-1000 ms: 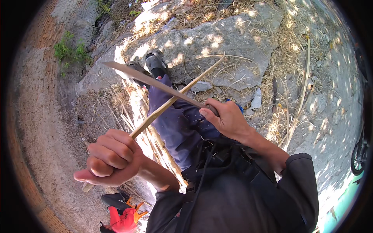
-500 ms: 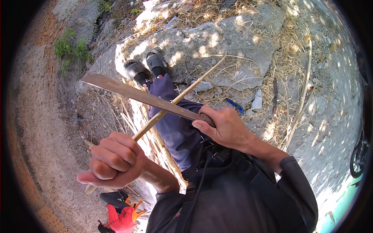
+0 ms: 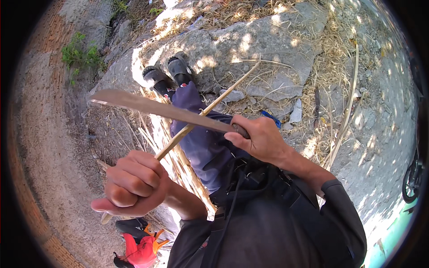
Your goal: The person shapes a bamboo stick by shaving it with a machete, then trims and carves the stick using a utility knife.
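Observation:
My left hand (image 3: 134, 184) is closed round the lower part of a thin, pale wooden stick (image 3: 232, 87), whose butt end pokes out below the fist. The stick slants up and away to the right over my legs. My right hand (image 3: 262, 139) grips the dark handle of a machete (image 3: 152, 107). Its long brown blade points left and crosses the stick about midway, seemingly against it. A small raised sliver shows on the stick where the blade meets it.
Beneath my legs lies a bundle of pale split sticks (image 3: 187, 172). Curly shavings (image 3: 335, 80) litter the ground around a flat rock slab (image 3: 277, 40). A blue scrap (image 3: 271, 118) lies right of my knees. At lower left is a person in red (image 3: 140, 252).
The machete blade has tilted a little and shifted slightly along the stick, with some blur. Both hands have moved only slightly and keep their grips.

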Motion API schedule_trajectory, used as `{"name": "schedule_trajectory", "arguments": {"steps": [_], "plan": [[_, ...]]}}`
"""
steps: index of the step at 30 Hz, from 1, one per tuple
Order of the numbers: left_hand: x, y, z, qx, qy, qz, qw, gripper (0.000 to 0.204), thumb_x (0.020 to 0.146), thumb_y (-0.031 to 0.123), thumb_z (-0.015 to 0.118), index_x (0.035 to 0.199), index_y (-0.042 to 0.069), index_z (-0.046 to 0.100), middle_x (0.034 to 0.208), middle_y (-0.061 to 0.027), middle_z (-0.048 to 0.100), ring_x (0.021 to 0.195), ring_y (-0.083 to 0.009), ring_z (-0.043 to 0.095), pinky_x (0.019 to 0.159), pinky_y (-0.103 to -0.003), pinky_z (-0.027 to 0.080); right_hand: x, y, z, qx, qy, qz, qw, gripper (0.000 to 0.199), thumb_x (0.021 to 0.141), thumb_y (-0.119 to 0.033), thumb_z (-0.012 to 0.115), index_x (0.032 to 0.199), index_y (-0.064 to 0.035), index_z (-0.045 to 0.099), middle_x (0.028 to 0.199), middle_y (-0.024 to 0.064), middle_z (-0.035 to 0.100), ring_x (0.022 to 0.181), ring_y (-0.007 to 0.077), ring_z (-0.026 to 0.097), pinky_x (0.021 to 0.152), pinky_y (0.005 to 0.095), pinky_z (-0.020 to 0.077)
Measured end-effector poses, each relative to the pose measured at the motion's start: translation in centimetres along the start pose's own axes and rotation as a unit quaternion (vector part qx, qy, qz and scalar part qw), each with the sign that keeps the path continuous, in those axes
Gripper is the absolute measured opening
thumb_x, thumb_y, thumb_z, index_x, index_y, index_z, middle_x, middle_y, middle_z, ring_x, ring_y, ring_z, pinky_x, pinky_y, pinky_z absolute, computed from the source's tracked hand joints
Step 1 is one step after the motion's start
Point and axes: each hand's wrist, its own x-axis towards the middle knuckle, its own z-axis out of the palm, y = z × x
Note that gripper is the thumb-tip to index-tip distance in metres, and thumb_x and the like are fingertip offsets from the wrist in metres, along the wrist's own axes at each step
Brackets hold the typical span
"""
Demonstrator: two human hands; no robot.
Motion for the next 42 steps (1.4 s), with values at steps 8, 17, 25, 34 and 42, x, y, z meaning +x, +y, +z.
{"name": "schedule_trajectory", "arguments": {"steps": [8,17,25,34,42], "plan": [[-0.3,-0.1,-0.7,-0.002,0.014,0.001,1.000,0.064,0.116,0.053,0.021,0.061,0.020,0.017,0.042,0.0073,0.021,0.032,-0.0044,0.015,0.032,-0.024,0.012,0.0,-1.1,0.1,-0.042,-0.020,0.032,0.998,0.054,0.102,-0.062,0.057,0.091,-0.0098,0.062,0.059,0.0140,0.060,0.057,0.0396,0.065,0.053,0.0506,0.0484],[-0.3,-0.1,-0.9,0.009,0.024,0.004,1.000,0.064,0.116,0.052,0.022,0.061,0.020,0.017,0.042,0.0074,0.020,0.032,-0.0039,0.015,0.032,-0.024,0.011,0.1,1.4,0.3,-0.049,-0.005,0.059,0.997,0.055,0.103,-0.063,0.055,0.091,-0.0101,0.062,0.059,0.0138,0.060,0.059,0.0404,0.065,0.055,0.0518,0.0502],[0.2,-0.8,-0.5,-0.012,0.004,-0.005,1.000,0.064,0.116,0.051,0.023,0.061,0.020,0.018,0.042,0.0075,0.021,0.031,-0.0045,0.017,0.031,-0.024,0.012,0.7,12.7,-0.5,-0.115,0.015,0.180,0.977,0.056,0.104,-0.063,0.053,0.092,-0.0089,0.062,0.061,0.0150,0.061,0.060,0.0405,0.065,0.056,0.0498,0.0488],[1.1,-0.1,-1.2,0.023,-0.010,-0.008,1.000,0.064,0.115,0.054,0.021,0.061,0.020,0.019,0.042,0.0074,0.021,0.032,-0.0043,0.016,0.029,-0.023,0.017,0.7,10.0,1.3,-0.032,0.039,0.065,0.997,0.059,0.104,-0.064,0.049,0.092,-0.0083,0.063,0.063,0.0167,0.061,0.060,0.0438,0.063,0.057,0.0500,0.0482],[0.0,0.2,-3.2,0.032,0.044,-0.026,0.998,0.059,0.117,0.047,0.018,0.063,0.023,0.017,0.047,0.0091,0.014,0.040,-0.0036,0.010,0.040,-0.026,0.012,-2.8,30.0,0.3,-0.169,0.133,0.354,0.910,0.061,0.101,-0.065,0.053,0.102,-0.0069,0.072,0.079,0.0248,0.071,0.081,0.0466,0.071,0.071,0.0563,0.0523]]}}
